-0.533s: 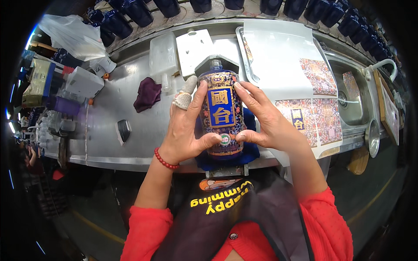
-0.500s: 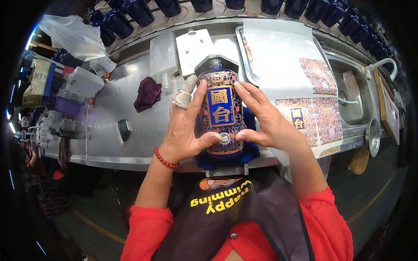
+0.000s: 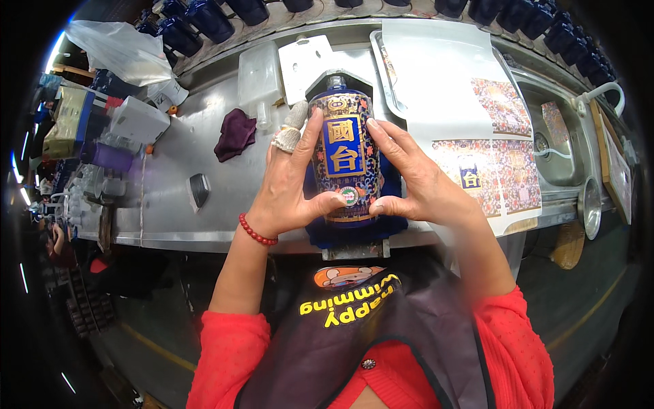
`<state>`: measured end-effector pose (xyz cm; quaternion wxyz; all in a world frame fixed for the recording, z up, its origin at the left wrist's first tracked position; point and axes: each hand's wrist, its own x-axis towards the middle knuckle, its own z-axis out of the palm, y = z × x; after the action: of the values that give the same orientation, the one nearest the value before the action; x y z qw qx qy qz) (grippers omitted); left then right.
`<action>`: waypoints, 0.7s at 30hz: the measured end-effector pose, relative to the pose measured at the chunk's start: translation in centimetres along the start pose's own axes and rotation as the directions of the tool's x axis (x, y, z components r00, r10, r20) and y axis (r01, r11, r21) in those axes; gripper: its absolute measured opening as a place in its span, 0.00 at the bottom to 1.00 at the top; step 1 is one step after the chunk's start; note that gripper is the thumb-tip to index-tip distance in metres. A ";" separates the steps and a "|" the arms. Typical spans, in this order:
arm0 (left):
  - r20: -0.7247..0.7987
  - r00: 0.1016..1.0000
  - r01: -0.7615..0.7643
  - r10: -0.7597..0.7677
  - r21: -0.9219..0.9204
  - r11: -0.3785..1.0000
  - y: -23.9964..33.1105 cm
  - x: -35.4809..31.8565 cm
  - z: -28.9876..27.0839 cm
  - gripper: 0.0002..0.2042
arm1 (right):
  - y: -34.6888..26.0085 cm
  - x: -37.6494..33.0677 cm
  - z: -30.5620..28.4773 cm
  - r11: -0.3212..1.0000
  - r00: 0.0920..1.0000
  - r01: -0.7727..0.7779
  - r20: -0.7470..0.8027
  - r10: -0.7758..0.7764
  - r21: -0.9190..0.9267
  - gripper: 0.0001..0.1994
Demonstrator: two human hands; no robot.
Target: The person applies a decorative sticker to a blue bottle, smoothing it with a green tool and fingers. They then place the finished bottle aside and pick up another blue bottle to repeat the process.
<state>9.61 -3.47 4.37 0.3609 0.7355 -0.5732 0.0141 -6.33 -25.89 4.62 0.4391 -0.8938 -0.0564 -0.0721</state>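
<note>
A dark blue bottle (image 3: 345,184) with a patterned label in gold, red and blue lies on its back in a grey holder (image 3: 354,251), its neck away from me. My left hand (image 3: 283,180) lies along the bottle's left side, fingers pointing up it and thumb on the lower label. Knitted finger covers (image 3: 288,136) sit on some of its fingers, and red beads circle the wrist. From the other side my right hand (image 3: 415,177) holds the bottle, its index finger by the label's upper edge and its thumb near the bottom. Both hands' remaining fingers are partly hidden.
Printed label sheets (image 3: 484,180) lie to the right under a white sheet (image 3: 436,75), beside a steel sink (image 3: 569,150). A purple cloth (image 3: 236,135) and clear plastic box (image 3: 260,71) are at left. Blue bottles (image 3: 208,19) line the far ledge.
The whole view has shifted slightly, so the bench appears higher in the picture. Both hands keep almost the same hold on the bottle.
</note>
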 end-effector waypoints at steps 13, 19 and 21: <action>-0.049 0.999 0.007 -0.008 -0.012 1.000 0.4 -0.2 0.0 0.54 | -0.1 0.2 -0.3 1.000 0.999 -0.010 -0.034 0.009 -0.026 0.55; -0.041 0.999 0.027 -0.025 0.063 0.998 0.6 0.5 0.3 0.53 | -0.1 1.5 -0.5 0.997 0.996 0.044 -0.080 -0.049 -0.068 0.51; -0.040 0.999 0.028 -0.026 0.051 0.998 0.7 0.5 0.2 0.53 | 0.0 1.6 -0.6 0.997 0.996 0.042 -0.072 -0.047 -0.060 0.51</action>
<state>9.09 -4.03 4.75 0.3532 0.7520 -0.5552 0.0385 -4.82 -26.28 5.31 0.4127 -0.9015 -0.0580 -0.1163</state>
